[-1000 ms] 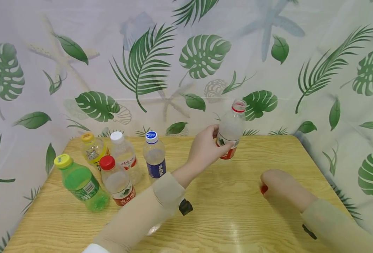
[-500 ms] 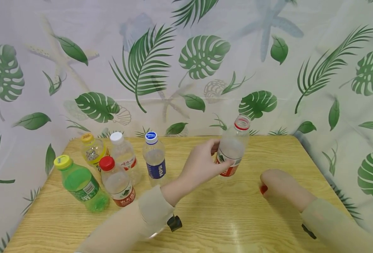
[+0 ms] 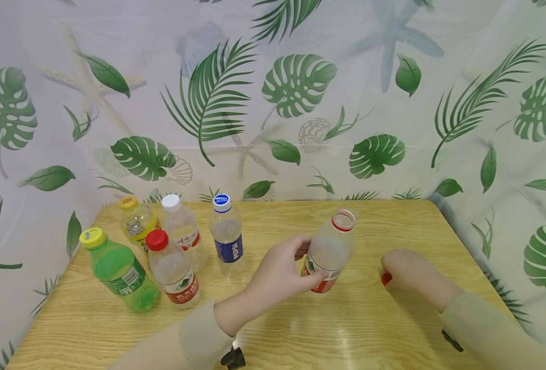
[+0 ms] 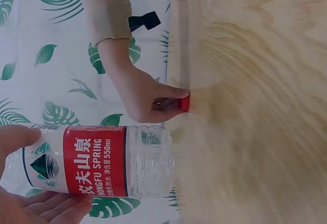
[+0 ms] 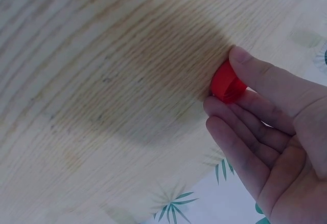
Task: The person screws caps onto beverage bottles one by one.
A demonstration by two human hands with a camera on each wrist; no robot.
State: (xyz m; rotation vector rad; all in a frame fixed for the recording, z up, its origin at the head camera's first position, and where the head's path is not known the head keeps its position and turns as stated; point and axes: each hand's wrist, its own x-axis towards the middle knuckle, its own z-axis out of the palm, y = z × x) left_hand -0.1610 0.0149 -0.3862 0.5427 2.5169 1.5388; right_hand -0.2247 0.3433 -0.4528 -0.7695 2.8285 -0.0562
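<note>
My left hand (image 3: pixel 273 275) grips an uncapped clear plastic bottle (image 3: pixel 330 249) round its red and white label, thumb on the near side. Its open mouth, with a red ring below, leans slightly right in the head view. In the left wrist view the bottle (image 4: pixel 97 160) shows its label; whether its base touches the table I cannot tell. Farther right, my right hand (image 3: pixel 414 272) pinches a red bottle cap (image 5: pixel 226 83) between thumb and fingers, low over the wood. Most of that cap is hidden in the head view.
Several capped bottles stand on the left of the wooden table (image 3: pixel 115 344): a green one (image 3: pixel 122 272), a red-capped one (image 3: pixel 173 272), a white-capped one (image 3: pixel 182 226), a yellow-capped one (image 3: pixel 136 221) and a blue-labelled one (image 3: pixel 228 236). A leaf-patterned cloth (image 3: pixel 254 118) hangs behind.
My left hand has brought the uncapped bottle down from near the table's back edge, closer to me. The right hand with the red cap has stayed nearly still.
</note>
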